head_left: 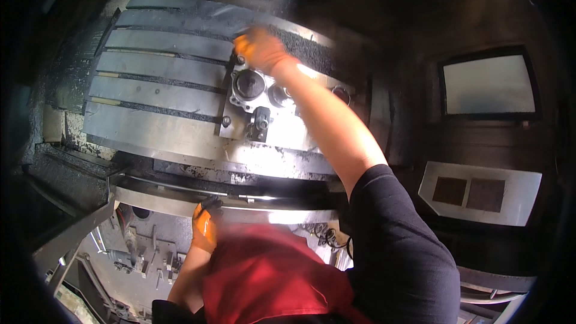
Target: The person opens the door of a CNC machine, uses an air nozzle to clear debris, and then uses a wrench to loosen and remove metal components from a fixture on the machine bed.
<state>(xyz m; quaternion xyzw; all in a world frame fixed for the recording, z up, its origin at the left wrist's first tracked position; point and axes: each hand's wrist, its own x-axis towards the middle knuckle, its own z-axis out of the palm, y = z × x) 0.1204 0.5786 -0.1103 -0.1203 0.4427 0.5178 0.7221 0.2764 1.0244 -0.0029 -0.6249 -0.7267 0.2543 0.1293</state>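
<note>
My right hand (262, 52), in an orange glove and smeared by motion, reaches over the far edge of a light metal casting (239, 97). Whether it holds anything is hidden by the blur. The casting has round bores and sits on a fixture plate (234, 127), with a dark clamp (260, 123) at its near side. Down at the machine's front sill (276, 213), my left hand (204, 226), in an orange and black glove, has its fingers curled over the metal edge.
Under the casting lies a slotted machine table (150, 114). Dark metal chips (300, 45) are heaped beyond the casting. A window (489, 84) and a pale panel with two dark squares (480, 193) are at the right. Several tools (155, 252) lie below the sill, lower left.
</note>
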